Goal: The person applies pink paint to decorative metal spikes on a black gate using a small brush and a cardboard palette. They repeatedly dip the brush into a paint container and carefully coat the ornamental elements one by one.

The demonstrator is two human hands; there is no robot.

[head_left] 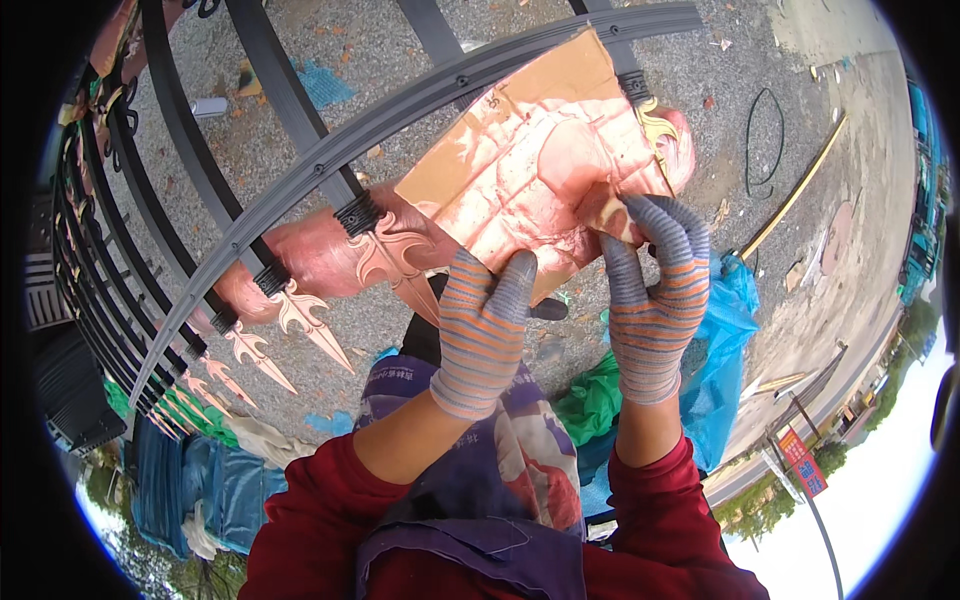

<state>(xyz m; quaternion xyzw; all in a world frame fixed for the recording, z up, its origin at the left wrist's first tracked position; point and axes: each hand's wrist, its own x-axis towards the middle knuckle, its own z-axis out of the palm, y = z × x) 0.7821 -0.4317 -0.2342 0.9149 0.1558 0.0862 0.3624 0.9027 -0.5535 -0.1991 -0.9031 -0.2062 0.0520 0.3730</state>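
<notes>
A piece of brown cardboard [540, 85], smeared with wet-looking copper-pink paint, is tilted up in front of me. My left hand [485, 325], in a striped grey-and-orange glove, pinches its lower edge between thumb and fingers. My right hand [660, 290], gloved alike, is closed on a small paint-stained pad [608, 212] against the cardboard's right side; its exact kind I cannot make out. Beyond the cardboard stands a black metal fence panel [280, 100] with spear-shaped finials. A copper-pink finial [393, 258] is left of the cardboard, and a gold-coloured finial [657, 127] shows at its right edge.
A curved grey rail [330, 155] crosses the fence bars. A pink film-wrapped bundle [320, 250] lies under the finials. Blue plastic sheeting [730, 330] and a green bag [590, 400] lie near my right arm. A yellowish strip [800, 185] and dark wire [765, 145] lie on the ground.
</notes>
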